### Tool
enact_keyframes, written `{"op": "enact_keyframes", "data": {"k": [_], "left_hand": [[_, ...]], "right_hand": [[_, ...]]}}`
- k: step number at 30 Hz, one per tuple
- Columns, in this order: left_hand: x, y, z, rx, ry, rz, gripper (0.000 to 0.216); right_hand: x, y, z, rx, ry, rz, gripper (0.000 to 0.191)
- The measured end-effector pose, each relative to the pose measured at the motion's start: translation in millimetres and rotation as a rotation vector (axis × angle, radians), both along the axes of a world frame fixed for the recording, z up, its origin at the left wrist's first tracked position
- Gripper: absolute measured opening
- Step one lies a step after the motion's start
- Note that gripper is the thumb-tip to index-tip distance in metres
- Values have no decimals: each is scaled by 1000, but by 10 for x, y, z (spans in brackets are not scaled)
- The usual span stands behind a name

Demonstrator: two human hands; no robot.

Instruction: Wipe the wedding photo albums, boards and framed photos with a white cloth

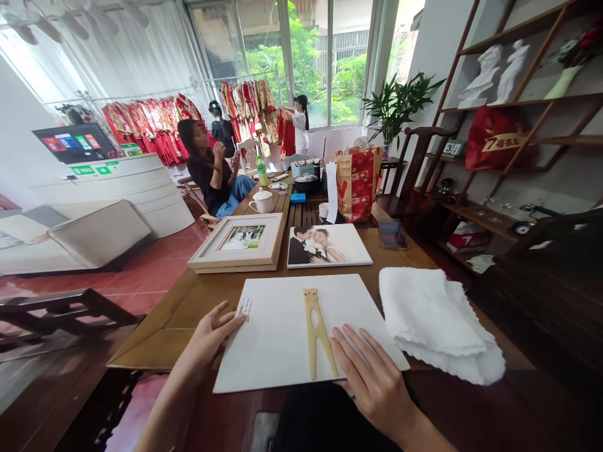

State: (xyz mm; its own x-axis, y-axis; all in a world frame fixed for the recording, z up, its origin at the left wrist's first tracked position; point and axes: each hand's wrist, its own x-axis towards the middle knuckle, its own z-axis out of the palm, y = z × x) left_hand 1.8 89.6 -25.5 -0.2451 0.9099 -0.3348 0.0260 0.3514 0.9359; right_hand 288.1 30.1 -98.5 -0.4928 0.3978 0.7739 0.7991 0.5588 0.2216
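A white rectangular board lies in front of me, its near edge reaching past the table's edge. Small dark print shows at its upper left. On top rests a flat, cream-yellow two-pronged piece with a cat-like head and an oval hole. My left hand is at the board's left edge, fingers apart, a fingertip touching near the print. Flat across the near right part lies my right hand, fingers stretched beside one prong; its thumb is mostly hidden below the edge. A folded white cloth sits to the right.
Behind the board are stacked wooden picture frames and a couple's photo panel. Farther back stand a white lidded cup, a green bottle and a paper bag. A person sits at the table's left.
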Motion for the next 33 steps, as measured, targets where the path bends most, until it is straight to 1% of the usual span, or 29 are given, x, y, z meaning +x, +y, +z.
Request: {"op": "enact_keyframes", "data": {"k": [1,3,4,6,8,11,15,18,20,22,24,26,27,29,30,32,33], "left_hand": [[-22,-31,50,-11,-45,-8,85],[-61,-96,158,-47,-150,-98,76],[-77,-131,213,-54,-193,-120,74],[-104,-201,319,-32,-224,-84,74],[-121,-269,410,-8,-234,-40,74],[-119,-362,512,21,-190,-14,70],[-55,-482,614,58,-94,61,69],[22,-569,699,96,-13,96,63],[74,-605,770,125,54,88,54],[123,-608,856,188,132,78,48],[172,-570,952,270,221,47,44],[224,-487,1042,373,289,24,41],[250,-426,1076,428,305,11,41],[302,-259,1104,540,265,-63,42],[328,-152,1093,584,235,-107,41],[382,110,1018,666,211,-102,36],[414,259,958,672,220,-96,34]], "right_hand": [[3,-2,32,-4,1,16,46],[3,-12,105,-28,5,57,47],[1,-18,141,-51,8,79,45],[-12,-29,201,-106,21,126,39],[-40,-30,234,-144,53,174,39],[-114,-4,243,-146,118,234,48],[-253,47,274,-140,162,299,52],[-341,63,361,-119,184,304,57],[-373,58,438,-117,193,302,59],[-380,49,512,-141,187,300,59],[-361,49,567,-172,192,304,61],[-319,67,596,-194,243,328,64],[-291,83,602,-202,295,339,65],[-223,127,607,-204,440,331,60],[-187,153,612,-194,530,296,54],[-115,204,641,-178,745,160,34],[-80,228,669,-183,862,78,22]]}}
